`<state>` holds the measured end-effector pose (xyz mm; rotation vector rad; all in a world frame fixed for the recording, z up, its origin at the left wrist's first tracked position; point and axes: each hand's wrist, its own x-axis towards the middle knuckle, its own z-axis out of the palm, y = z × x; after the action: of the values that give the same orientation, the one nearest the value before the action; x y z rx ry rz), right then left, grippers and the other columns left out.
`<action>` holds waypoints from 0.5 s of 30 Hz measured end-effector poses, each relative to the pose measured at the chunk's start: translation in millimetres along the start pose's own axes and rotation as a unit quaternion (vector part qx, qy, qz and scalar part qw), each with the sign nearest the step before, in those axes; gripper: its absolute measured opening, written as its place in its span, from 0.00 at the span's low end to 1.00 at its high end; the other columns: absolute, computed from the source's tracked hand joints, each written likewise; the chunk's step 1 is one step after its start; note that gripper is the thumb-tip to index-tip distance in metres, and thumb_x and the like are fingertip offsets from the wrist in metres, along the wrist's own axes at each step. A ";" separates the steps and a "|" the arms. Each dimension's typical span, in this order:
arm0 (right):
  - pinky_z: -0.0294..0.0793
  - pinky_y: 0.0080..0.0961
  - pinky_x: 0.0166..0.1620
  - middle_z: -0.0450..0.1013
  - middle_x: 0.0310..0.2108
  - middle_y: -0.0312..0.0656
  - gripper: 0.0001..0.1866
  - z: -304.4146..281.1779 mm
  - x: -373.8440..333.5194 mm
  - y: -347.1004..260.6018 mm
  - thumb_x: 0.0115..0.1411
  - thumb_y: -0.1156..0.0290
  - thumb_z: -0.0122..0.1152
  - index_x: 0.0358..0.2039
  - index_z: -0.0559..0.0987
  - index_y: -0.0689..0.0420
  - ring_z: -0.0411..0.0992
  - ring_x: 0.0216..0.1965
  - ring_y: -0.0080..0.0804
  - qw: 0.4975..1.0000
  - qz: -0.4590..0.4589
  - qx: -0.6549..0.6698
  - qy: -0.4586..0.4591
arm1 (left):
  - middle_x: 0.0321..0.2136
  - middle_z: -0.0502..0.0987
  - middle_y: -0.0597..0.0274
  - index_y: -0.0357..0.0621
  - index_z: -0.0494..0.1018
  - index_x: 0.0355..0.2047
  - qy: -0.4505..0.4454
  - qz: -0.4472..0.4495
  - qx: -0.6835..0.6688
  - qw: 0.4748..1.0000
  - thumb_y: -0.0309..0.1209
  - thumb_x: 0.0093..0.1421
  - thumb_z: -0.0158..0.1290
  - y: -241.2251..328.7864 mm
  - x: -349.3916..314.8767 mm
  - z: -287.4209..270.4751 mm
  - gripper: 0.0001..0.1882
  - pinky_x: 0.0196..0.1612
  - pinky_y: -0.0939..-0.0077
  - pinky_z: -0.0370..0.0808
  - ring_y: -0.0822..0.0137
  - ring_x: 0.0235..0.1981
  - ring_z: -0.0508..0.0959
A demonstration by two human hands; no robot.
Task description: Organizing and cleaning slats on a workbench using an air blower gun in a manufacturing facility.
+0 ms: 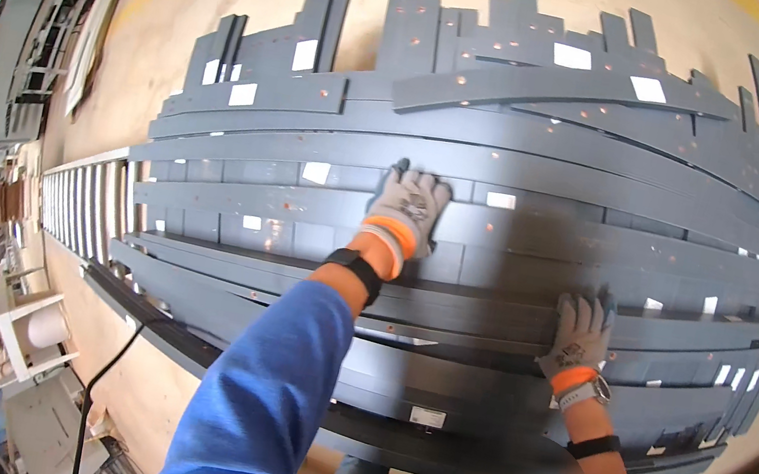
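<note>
Long dark grey boards (315,139) lie side by side and overlapping in a wide layer in front of me, many with small white labels and tiny orange-brown spots. My left hand (408,207), in a grey glove with an orange cuff, rests on the boards near the middle, its fingers stretched away from me and slightly bent. Nearer and to the right, my right hand (580,335), gloved alike, lies across the edges of the lower boards with its fingers extended. Neither hand has a board lifted. The undersides of both hands are hidden.
Shorter grey pieces (408,34) stick out at the far side, and one board (567,93) lies slantwise over others. A black cable (114,363) hangs near the front left. White slats (86,201) stand at the left, with shelves holding rolls (44,327) beyond.
</note>
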<state>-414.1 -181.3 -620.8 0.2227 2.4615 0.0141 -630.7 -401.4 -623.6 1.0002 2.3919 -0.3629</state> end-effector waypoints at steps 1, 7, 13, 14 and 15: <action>0.41 0.49 0.65 0.52 0.61 0.41 0.52 0.3 0.0 -1.6 0.38 0.46 0.69 0.62 0.56 0.50 0.43 0.65 0.44 1.000 0.010 0.000 -0.016 | 0.50 0.67 0.54 0.47 0.63 0.53 -0.004 -0.011 -0.009 1.000 0.47 0.41 0.62 2.0 -3.2 -0.7 0.39 0.60 0.54 0.55 0.55 0.54 0.66; 0.41 0.48 0.65 0.51 0.62 0.42 0.54 -1.1 -0.8 -3.9 0.38 0.44 0.69 0.62 0.56 0.50 0.42 0.65 0.44 0.999 0.028 -0.003 -0.036 | 0.49 0.67 0.53 0.47 0.64 0.51 0.010 0.007 -0.013 1.000 0.47 0.42 0.61 3.5 -11.2 6.7 0.37 0.60 0.53 0.55 0.53 0.53 0.65; 0.39 0.48 0.65 0.52 0.61 0.44 0.53 3.6 -0.5 -2.1 0.37 0.44 0.69 0.62 0.57 0.52 0.42 0.65 0.46 1.000 0.011 -0.003 -0.007 | 0.43 0.69 0.52 0.45 0.65 0.46 0.092 -0.003 -0.046 0.995 0.45 0.42 0.61 -7.1 -18.2 10.4 0.32 0.53 0.59 0.64 0.54 0.48 0.70; 0.39 0.48 0.65 0.52 0.61 0.45 0.53 4.4 -0.8 -1.8 0.37 0.45 0.69 0.62 0.57 0.52 0.42 0.65 0.46 1.000 0.009 -0.005 -0.003 | 0.42 0.69 0.53 0.46 0.65 0.45 0.087 -0.007 -0.056 0.995 0.44 0.42 0.62 -9.1 -19.5 1.8 0.31 0.50 0.60 0.67 0.54 0.46 0.71; 0.39 0.49 0.65 0.52 0.61 0.44 0.54 5.4 -1.4 -1.2 0.37 0.45 0.69 0.62 0.57 0.52 0.42 0.65 0.46 1.000 0.014 -0.007 -0.007 | 0.37 0.70 0.57 0.47 0.65 0.42 0.124 0.007 -0.009 0.992 0.39 0.49 0.56 -10.8 -24.3 -6.5 0.22 0.42 0.64 0.71 0.57 0.41 0.73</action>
<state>-409.8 -183.0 -624.2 0.2510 2.4431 0.0413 -626.4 -420.2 -604.2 1.1092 2.6020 -0.2217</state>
